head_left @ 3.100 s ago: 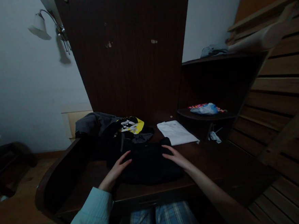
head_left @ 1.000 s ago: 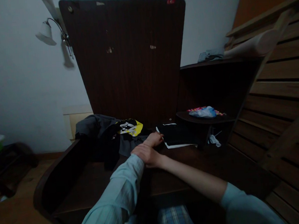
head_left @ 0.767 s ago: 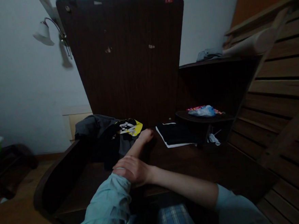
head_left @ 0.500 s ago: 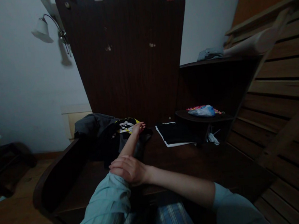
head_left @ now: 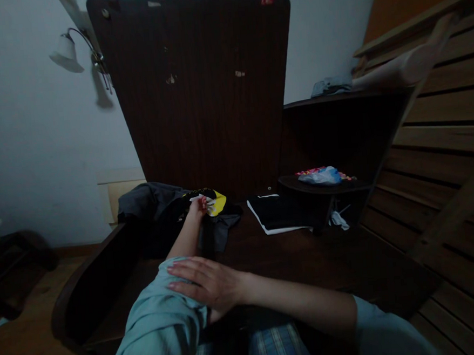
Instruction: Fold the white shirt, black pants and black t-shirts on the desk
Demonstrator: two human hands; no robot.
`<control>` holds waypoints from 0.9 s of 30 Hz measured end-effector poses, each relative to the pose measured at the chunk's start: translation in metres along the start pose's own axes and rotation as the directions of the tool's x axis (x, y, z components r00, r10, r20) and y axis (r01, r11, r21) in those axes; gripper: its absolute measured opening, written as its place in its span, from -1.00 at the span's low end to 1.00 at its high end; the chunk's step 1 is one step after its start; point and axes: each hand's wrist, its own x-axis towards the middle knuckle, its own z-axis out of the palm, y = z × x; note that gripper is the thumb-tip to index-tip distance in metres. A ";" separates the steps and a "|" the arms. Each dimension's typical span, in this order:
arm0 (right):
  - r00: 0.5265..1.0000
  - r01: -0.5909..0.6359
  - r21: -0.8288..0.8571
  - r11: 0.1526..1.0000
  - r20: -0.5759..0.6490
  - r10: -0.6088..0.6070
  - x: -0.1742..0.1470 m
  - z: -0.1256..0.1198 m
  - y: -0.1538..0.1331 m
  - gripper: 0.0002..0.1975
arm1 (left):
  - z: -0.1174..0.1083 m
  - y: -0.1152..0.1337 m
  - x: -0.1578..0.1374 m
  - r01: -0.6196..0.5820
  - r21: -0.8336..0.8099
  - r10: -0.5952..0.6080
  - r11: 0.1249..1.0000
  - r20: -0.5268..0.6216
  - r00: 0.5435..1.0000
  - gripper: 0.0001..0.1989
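My left arm reaches forward over the desk. At its end my left hand (head_left: 199, 204) is turned palm up, its fingers curled in and nothing visible in them. Behind that hand lies a black, yellow and white printed cloth (head_left: 218, 203), on a pile of dark clothes (head_left: 155, 197). My right hand (head_left: 214, 283) crosses over and rests on the pale green sleeve (head_left: 165, 307) bunched near my left elbow. Its fingers lie stretched and slightly apart on the fabric; the thumb is hidden.
On the dark wooden desk (head_left: 275, 258) lies a black folded item with a white edge (head_left: 280, 212). A plastic bag (head_left: 322, 177) sits on the small shelf at right. Wooden slats (head_left: 441, 147) lean along the right side. A wall lamp (head_left: 66, 53) hangs at upper left.
My left hand has moved left, and its fingers have gone from stretched to curled. My right hand has shifted from the bare forearm by the cuff onto the sleeve, its fingers flatter.
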 end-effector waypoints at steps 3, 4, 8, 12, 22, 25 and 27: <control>0.992 -0.100 0.136 0.986 -0.057 0.108 -0.002 -0.004 -0.008 -0.65 | -0.007 0.015 0.000 -0.070 0.112 0.083 0.991 -0.113 0.990 -0.68; 0.980 -0.160 0.204 0.966 -0.082 0.180 0.000 -0.004 -0.013 -0.74 | -0.008 0.019 0.000 -0.097 0.153 0.119 0.983 -0.140 0.983 -0.69; 0.924 -0.301 0.551 0.778 -0.032 0.381 0.014 -0.005 -0.032 -0.92 | -0.014 0.033 -0.001 -0.215 0.342 0.290 0.915 -0.186 0.939 -0.78; 0.963 -0.243 0.696 0.675 0.091 0.253 0.025 -0.012 -0.040 -0.86 | -0.019 0.035 -0.010 -0.339 0.542 0.471 0.769 -0.121 0.874 -0.88; 0.879 -0.453 0.503 0.736 0.113 0.463 -0.012 -0.006 0.035 -0.88 | -0.056 -0.014 -0.030 -0.521 0.744 0.550 0.419 0.249 0.797 -0.88; 0.583 -0.632 0.655 0.414 0.051 0.811 -0.049 0.016 0.079 -0.85 | -0.064 -0.014 -0.027 -0.503 0.725 0.590 0.470 0.166 0.790 -0.91; 0.350 -0.589 0.798 0.124 0.114 0.930 -0.070 0.030 0.099 -0.81 | -0.063 -0.013 -0.026 -0.499 0.701 0.617 0.510 0.106 0.780 -0.91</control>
